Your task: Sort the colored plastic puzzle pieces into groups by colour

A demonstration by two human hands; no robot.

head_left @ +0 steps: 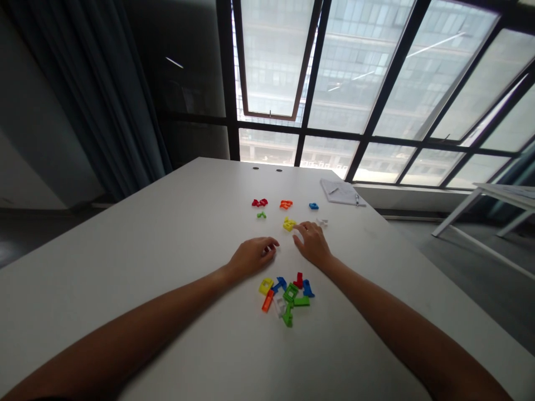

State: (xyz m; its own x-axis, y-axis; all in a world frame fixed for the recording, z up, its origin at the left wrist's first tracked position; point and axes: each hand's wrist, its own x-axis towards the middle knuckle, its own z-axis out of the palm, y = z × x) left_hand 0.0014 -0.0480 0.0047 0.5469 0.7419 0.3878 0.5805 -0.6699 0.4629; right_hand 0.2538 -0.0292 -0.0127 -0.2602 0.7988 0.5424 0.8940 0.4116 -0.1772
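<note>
Both my forearms reach across a white table point(137, 250). My left hand point(252, 255) rests on the tabletop with its fingers curled under; whether anything is in them is hidden. My right hand point(311, 242) lies palm down with fingers slightly spread, its fingertips close to a yellow plastic piece point(288, 224) and a small white piece point(322, 222). Between my wrists, nearer to me, sits a pile of several small coloured plastic pieces point(286, 295) in yellow, orange, blue, red, green and white.
Beyond my hands lie separate small pieces: red point(259, 203), green point(261, 214), orange point(286, 204) and blue point(313, 206). A notepad with a pen point(340, 192) lies at the far right of the table. Large windows stand behind, and another white table point(501, 195) at the right.
</note>
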